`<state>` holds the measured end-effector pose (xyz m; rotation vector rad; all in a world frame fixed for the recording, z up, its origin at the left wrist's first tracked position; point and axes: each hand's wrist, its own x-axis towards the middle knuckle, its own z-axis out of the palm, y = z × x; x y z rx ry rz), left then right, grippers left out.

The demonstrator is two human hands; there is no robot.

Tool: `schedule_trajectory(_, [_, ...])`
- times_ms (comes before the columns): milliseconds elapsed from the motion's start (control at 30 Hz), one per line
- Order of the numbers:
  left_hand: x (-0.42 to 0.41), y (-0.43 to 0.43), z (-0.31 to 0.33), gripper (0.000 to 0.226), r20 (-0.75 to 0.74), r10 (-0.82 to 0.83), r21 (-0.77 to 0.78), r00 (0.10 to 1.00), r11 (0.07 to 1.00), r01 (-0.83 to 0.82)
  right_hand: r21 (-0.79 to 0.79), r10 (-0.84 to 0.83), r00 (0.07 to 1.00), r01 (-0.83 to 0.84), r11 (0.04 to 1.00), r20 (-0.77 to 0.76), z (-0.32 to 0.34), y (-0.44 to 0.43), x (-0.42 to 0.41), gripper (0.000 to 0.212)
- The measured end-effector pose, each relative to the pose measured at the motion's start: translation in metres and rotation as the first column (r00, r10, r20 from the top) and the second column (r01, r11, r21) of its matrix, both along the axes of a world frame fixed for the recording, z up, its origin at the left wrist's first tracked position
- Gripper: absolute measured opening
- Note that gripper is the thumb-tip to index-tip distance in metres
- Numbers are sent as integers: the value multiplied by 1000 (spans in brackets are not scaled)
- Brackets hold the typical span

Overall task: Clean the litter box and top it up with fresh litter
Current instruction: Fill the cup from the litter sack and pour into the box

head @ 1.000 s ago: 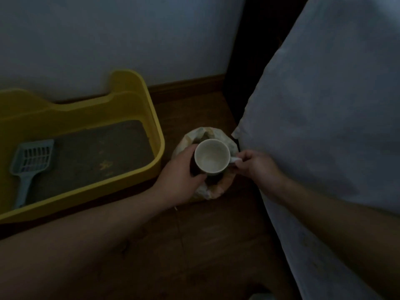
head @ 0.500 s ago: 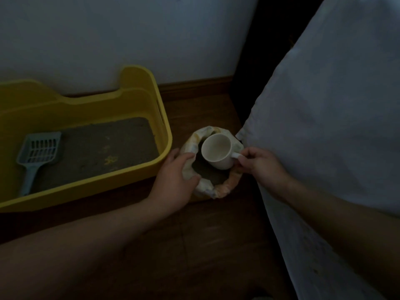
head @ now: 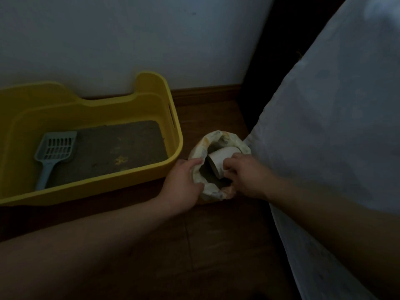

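A yellow litter box (head: 176, 135) stands on the floor against the wall, with dark litter (head: 121, 152) in its bottom. A pale blue slotted scoop (head: 55, 151) lies in it at the left. Right of the box stands an open litter bag (head: 206, 146) with a rolled-down patterned rim. My left hand (head: 184, 180) grips the bag's left rim. My right hand (head: 246, 174) holds a white cup (head: 220, 160) by its handle, tipped on its side inside the bag's mouth, its opening facing left and down into the litter.
A large white cloth-covered shape (head: 337, 126) fills the right side, touching the bag. A white wall (head: 129, 40) with a wooden skirting (head: 205, 94) runs behind. Wooden floor (head: 216, 245) lies in front of the bag, and a dark gap is at the top right.
The cup has gone from upright above the bag to tipped sideways down inside it. My left hand moved from the cup to the bag's left rim.
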<state>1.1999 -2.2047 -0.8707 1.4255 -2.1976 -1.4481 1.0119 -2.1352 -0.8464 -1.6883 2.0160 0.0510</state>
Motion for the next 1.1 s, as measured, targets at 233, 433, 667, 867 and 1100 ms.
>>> schedule_trajectory(233, [7, -6, -9, 65, -126, 41, 148, 991, 989, -22, -53, 35, 999, -36, 998, -15, -5, -6, -4, 9])
schedule_trajectory(433, [8, -7, -13, 66, -180, 40, 163, 983, 987, -10, -105, 129, 988, -137, 985, -82, -8, -5, -1, 20])
schedule_trajectory(667, [8, -9, -11, 68, -210, 32, 201, 977, 980, 11, 13, 256, 948, -258, 966, -187, -14, -11, 7, 26])
schedule_trajectory(867, [7, -12, -7, 71, -242, 29, 245, 970, 969, 32, 24, 230, 968, -229, 973, -102, -16, -10, 19, 36])
schedule_trajectory(1100, [6, -15, -4, 74, -245, 28, 300, 969, 953, 48, 6, -2, 994, 2, 1000, 111, -17, -14, 14, 16])
